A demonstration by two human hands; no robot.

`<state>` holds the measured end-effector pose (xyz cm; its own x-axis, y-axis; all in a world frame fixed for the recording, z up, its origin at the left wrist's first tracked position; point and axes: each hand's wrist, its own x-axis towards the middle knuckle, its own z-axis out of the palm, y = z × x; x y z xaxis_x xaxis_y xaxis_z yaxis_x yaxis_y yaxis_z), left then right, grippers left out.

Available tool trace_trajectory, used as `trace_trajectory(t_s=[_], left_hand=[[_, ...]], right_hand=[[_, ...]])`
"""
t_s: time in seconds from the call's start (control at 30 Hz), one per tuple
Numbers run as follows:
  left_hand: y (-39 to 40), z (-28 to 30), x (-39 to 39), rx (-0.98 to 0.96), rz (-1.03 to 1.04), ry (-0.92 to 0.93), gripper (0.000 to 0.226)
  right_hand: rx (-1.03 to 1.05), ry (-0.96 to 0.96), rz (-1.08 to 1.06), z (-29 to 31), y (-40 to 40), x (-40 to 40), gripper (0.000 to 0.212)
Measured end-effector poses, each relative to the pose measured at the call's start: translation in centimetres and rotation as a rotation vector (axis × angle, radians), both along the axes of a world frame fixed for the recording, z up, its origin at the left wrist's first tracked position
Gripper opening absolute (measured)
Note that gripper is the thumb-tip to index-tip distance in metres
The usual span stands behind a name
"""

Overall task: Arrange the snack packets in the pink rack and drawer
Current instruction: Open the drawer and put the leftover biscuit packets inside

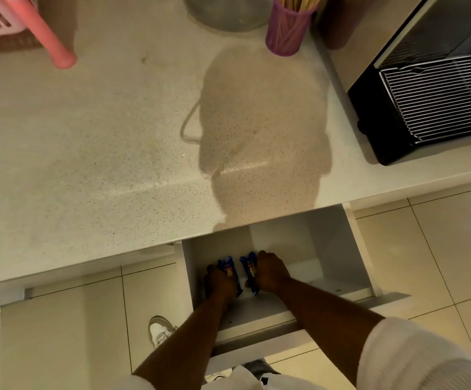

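Head view looks straight down on you with both hands inside the open white drawer [341,271] under the worktop [116,164]. Your left hand [219,282] grips one blue snack packet [228,267], fingers curled round its near end; your right hand [269,273] grips a second blue packet [249,267] the same way. Both packets lie just beside each other at the drawer's 9 o'clock side, long axes running 6 to 12 o'clock, each poking out toward 12 o'clock from the hand that holds it. Whether they already rest flat on the drawer floor I cannot tell. The stretch of drawer toward 3 o'clock shows only bare white bottom, so I judge your right hand is the nearer one for filling that side. Up at 11 o'clock the pink rack [17,21] stands on the speckled worktop, well apart from you; a purple cup [286,29] of sticks sits at 12 o'clock and a black appliance [425,108] at 2 o'clock.
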<state>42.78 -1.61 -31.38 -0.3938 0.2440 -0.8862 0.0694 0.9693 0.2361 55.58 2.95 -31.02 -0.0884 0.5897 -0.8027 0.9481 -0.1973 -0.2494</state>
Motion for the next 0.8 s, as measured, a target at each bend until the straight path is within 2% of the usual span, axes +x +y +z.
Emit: trace_trajectory(t_s=[0.07,0.27,0.4,0.6,0.7,0.8], left_hand=[[-0.2,0.1,0.4,-0.006,0.040,0.025,0.042],[0.0,-0.3,1.0,0.037,0.479,-0.006,0.055],[0.3,-0.1,1.1,0.038,0.612,0.019,0.057],[0.4,0.6,0.9,-0.027,0.466,-0.002,0.044],[0.1,0.9,0.5,-0.066,0.187,0.029,0.038],[0.1,1.4,0.0,-0.067,0.029,0.027,0.040]], right_hand=[[-0.002,-0.003,0.019,-0.2,-0.3,-0.3,0.082],[-0.008,0.022,-0.009,-0.8,-0.6,-1.0,0.092],[-0.012,0.047,-0.033,-1.1,-0.8,-0.8,0.092],[-0.032,0.051,-0.029,-0.7,-0.3,-0.6,0.096],[-0.045,0.039,-0.036,0.1,-0.2,-0.3,0.099],[-0.047,0.023,-0.018,1.0,0.0,0.0,0.092]])
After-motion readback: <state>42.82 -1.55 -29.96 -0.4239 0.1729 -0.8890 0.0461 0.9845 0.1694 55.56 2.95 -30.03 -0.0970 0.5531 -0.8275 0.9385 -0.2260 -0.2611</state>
